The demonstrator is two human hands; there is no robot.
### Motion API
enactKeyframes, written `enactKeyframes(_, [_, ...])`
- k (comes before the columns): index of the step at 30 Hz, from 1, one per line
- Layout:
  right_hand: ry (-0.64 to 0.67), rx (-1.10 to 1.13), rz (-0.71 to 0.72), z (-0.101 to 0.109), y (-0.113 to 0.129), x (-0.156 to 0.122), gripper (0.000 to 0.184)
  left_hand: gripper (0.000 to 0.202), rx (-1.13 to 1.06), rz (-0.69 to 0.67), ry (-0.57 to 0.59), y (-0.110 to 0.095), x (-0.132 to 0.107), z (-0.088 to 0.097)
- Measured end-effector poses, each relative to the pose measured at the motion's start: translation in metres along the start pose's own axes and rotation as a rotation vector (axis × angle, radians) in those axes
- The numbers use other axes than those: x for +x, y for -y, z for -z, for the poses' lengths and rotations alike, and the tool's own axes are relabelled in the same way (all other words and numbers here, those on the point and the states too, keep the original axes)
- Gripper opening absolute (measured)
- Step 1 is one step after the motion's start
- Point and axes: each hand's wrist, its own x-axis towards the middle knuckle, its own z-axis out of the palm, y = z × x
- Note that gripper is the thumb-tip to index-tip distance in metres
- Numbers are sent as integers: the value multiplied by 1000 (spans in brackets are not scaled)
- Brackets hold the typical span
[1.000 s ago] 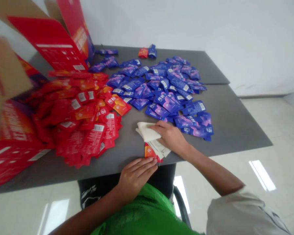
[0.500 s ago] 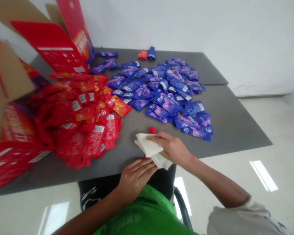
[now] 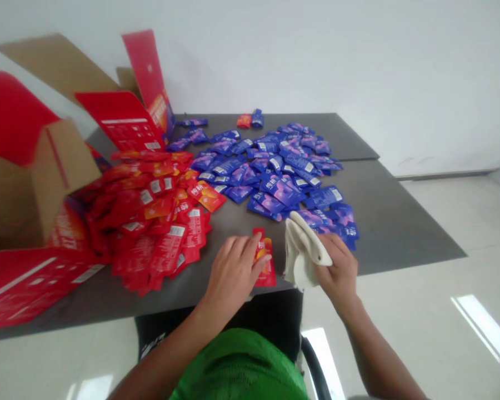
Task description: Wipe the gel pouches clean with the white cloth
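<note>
Head view: 1 red packet (image 3: 267, 272) lies face up on the table (image 3: 404, 228) at lower centre of the frame, near the front edge. The left hand (image 3: 231, 275) is at its left side; the thumb lies over the packet's face, apart from the forefinger, and the fingers are extended, not clamped. The fingers of the right hand (image 3: 339, 272) are clamped on a folded white cloth (image 3: 302, 255), just right of the packet.

For sound wiping, steady the packet by its edge, keep the thumb out of the cloth's path, and present a flat fold of cloth. Light, even strokes should prevent sliding or creasing.

Compared with 0.5 s ago: the cloth then covered most of the packet; it is now clear, exposing the printed face. The left hand has moved up the packet's side. The scene sits lower in the frame, suggesting a raised camera.

Outward, the pile of red packets (image 3: 150, 211) occupies left of centre, the pile of blue packets (image 3: 281, 189) upper centre; both appear unchanged. An open carton (image 3: 37, 283) stands at far left.
</note>
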Motion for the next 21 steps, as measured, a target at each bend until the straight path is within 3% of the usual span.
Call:
enactKeyframes(2, [-65,-4,-74,2,-7,-17,28,60,120,90,57,-2,15,-5])
enactKeyframes(5, [-109,31,-186,-2,-17,-33,22,66,194,158,162,-5,29,-14])
enactKeyframes(11, [-162,102,-295,-12,-22,-44,17,72,-38,237,325,11,38,-26])
enactKeyframes(14, [-164,113,-313,-13,-22,-43,18,73,-254,268,330,24,43,-26])
enactKeyframes(18, [-159,133,-300,-13,-23,-42,19,25,-480,259,341,24,48,-10])
enactKeyframes(21, [-161,140,-295,-13,-24,-43,20,32,-544,231,177,15,45,9])
